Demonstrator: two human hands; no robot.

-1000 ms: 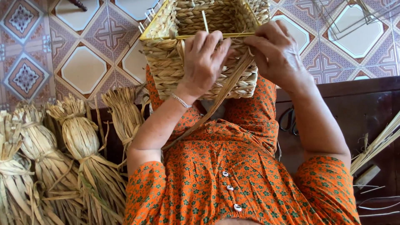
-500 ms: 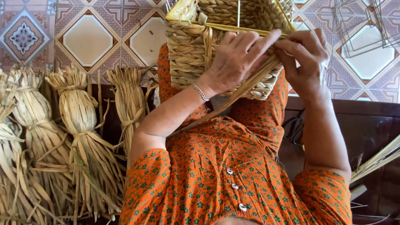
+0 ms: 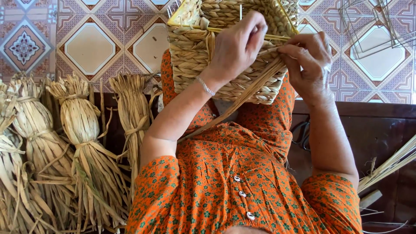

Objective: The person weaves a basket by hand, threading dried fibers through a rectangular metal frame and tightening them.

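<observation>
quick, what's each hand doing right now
Left hand: closed on the rim of the woven basket.
Right hand: fingers pinched shut on a straw strand at the basket's side.

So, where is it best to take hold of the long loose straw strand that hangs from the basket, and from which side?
Probably grip the loose straw strand near its upper end, by the basket wall, where the right hand already pinches it. Come from the right, fingers closing across its flat width. Lower down it hangs slack over the orange dress, so a grip there would give little control.
</observation>
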